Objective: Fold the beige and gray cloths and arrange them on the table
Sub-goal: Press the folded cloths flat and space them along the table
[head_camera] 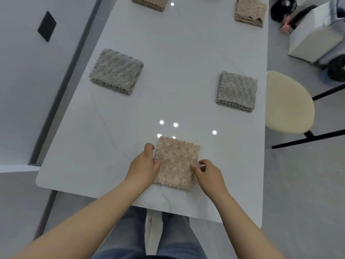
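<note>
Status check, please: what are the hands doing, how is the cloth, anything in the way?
Left hand and right hand flank the folded beige cloth, fingers touching its edges. Cloth flat on table. Nothing obstructing.

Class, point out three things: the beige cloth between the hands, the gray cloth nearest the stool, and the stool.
Beige cloth [176, 162], head view, middle of its top.
Gray cloth [237, 91], head view, middle of its top.
Stool [288, 102], head view, seat centre.
</note>
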